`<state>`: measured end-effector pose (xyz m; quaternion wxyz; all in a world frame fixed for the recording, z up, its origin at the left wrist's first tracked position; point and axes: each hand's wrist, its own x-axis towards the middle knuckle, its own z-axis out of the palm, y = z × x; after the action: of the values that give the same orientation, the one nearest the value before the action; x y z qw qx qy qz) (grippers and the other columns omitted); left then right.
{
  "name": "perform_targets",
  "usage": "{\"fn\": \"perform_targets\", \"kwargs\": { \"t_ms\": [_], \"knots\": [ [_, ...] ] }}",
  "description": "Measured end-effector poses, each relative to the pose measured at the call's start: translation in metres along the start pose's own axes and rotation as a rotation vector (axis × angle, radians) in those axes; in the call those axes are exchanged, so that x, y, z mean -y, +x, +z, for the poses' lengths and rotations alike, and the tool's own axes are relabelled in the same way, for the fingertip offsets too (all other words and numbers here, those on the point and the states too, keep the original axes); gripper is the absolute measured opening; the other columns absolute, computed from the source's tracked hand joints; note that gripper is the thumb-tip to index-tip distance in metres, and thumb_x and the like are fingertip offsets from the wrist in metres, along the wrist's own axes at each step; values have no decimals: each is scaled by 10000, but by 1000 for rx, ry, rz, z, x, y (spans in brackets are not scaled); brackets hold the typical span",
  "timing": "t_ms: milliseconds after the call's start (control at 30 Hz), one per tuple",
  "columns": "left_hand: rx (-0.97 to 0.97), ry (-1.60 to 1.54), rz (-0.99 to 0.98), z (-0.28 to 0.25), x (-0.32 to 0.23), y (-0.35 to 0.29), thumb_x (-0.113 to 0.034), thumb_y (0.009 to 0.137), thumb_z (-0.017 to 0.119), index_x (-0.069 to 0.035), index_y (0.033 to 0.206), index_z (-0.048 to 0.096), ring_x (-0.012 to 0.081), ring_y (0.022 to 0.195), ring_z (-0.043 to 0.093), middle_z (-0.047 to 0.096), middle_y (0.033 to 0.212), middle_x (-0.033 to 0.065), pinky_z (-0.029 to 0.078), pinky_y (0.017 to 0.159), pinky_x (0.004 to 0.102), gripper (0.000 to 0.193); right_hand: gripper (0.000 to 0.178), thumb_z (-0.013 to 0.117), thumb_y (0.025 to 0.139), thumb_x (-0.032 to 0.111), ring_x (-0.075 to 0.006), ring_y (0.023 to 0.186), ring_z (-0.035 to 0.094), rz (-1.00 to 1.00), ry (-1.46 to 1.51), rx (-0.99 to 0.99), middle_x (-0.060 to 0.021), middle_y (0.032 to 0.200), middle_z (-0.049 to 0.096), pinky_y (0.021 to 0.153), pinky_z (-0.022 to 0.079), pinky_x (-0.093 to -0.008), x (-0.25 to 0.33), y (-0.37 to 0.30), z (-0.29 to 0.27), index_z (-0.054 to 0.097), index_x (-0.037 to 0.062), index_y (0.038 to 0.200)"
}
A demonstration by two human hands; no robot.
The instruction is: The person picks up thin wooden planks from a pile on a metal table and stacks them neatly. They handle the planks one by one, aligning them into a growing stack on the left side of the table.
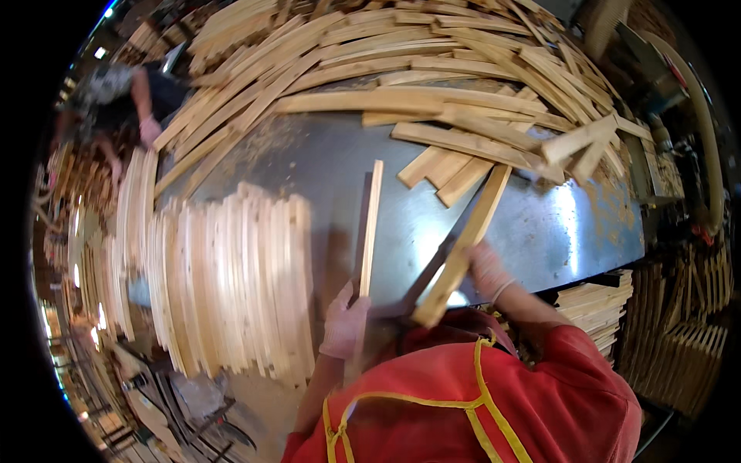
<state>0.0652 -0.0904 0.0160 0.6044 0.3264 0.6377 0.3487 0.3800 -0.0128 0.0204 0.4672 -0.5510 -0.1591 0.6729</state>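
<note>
My left hand (343, 322), in a pale pinkish glove, is closed round the near end of a narrow wooden strip (372, 231) that stands on edge, pointing away from me. My right hand (489, 272), also gloved, grips a longer wooden board (484, 210) by its side. That board slants from the far right toward my chest, its near end tilted up off the metal table (324, 162) and blurred. To the left of my left hand lies a row of pale wooden strips (231, 278) packed side by side. Part of each palm is hidden.
A heap of loose boards (386, 58) covers the table's far side, with several short ones (448, 171) nearer. Another person (127, 92) works at the far left. Stacked strips (594, 309) stand below the right edge; machinery and a hose (706, 131) are beyond. Sawdust lies about.
</note>
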Motion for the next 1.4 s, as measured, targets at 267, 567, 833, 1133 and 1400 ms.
{"fn": "perform_targets", "kwargs": {
  "t_ms": [267,567,833,1133,1400],
  "knots": [
    [-137,107,126,-63,34,-28,-166,1022,649,24,1477,602,151,1143,645,726,1253,69,517,1005,321,495,450,683,953,194,-250,926,680,175,-448,41,-149,1084,711,854,561,-388,-181,-58,84,548,12,1342],
    [-173,869,-93,-75,3,-34,-460,1042,578,-27,1461,594,460,1100,709,738,1221,261,546,994,515,602,546,627,965,313,-485,1173,685,24,-1055,494,-301,1215,726,1001,537,-514,-171,-63,176,518,28,1417],
    [-517,1501,317,-68,14,-4,-445,884,760,-105,1569,463,398,1437,469,506,1549,171,372,1192,564,821,528,662,910,364,-444,1184,687,-521,-1090,1031,-262,1294,710,1046,540,-490,-86,50,155,682,50,1334],
    [-592,1513,402,-53,24,10,-285,804,792,-86,1532,455,450,1458,382,428,1544,197,322,1215,609,827,821,819,761,225,-452,1156,642,-678,-1811,-167,-244,1225,675,996,536,-511,87,146,-40,485,93,1499],
    [-633,1499,429,-66,50,14,-261,771,776,-112,1487,515,463,1420,414,446,1522,198,335,1195,626,777,754,781,824,259,-441,1103,670,-1041,-1734,217,-248,1179,694,940,544,-536,157,218,166,476,103,1496]
  ]
}}
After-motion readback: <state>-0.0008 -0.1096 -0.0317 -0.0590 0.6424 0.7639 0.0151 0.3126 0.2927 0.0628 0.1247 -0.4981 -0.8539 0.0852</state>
